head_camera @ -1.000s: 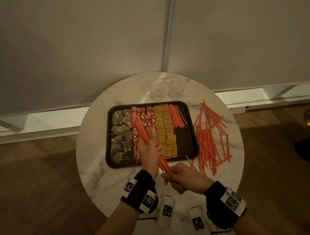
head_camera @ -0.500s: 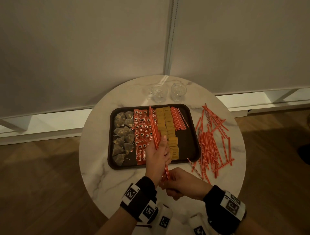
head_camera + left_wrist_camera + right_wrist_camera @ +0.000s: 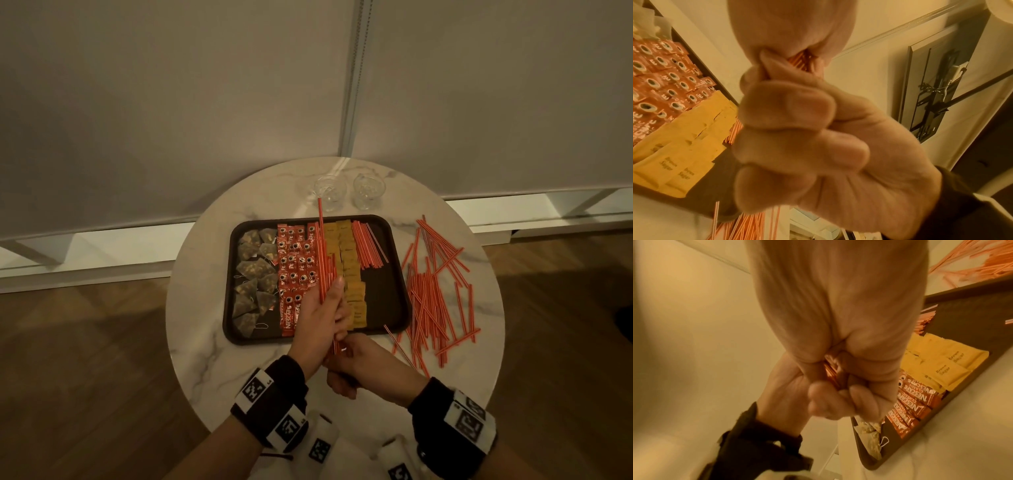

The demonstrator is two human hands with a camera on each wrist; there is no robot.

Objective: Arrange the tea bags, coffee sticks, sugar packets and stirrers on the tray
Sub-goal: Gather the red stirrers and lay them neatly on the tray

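Note:
A dark tray [image 3: 394, 308] on the round marble table holds tea bags [image 3: 253, 270] at its left, red coffee sticks [image 3: 296, 263], yellow sugar packets [image 3: 349, 260] and a neat row of red stirrers [image 3: 368, 246] at its far right. My left hand [image 3: 322, 318] grips a bundle of stirrers [image 3: 323, 260] over the tray's middle, pointing away from me, one tip reaching towards the glasses. My right hand [image 3: 363, 363] is curled round the bundle's near end by the tray's front edge. The stirrer ends [image 3: 801, 61] show between the two fists, and the bundle [image 3: 830, 369] too.
Several loose stirrers [image 3: 431, 298] lie scattered on the table [image 3: 212, 342] right of the tray. Two small glasses [image 3: 329, 190] [image 3: 369, 190] stand behind the tray. The tray's right near part is bare. Wooden floor surrounds the table; a wall stands behind it.
The bundle swung from leaning left over the coffee sticks to pointing nearly straight away. Both hands kept hold of it and shifted slightly right.

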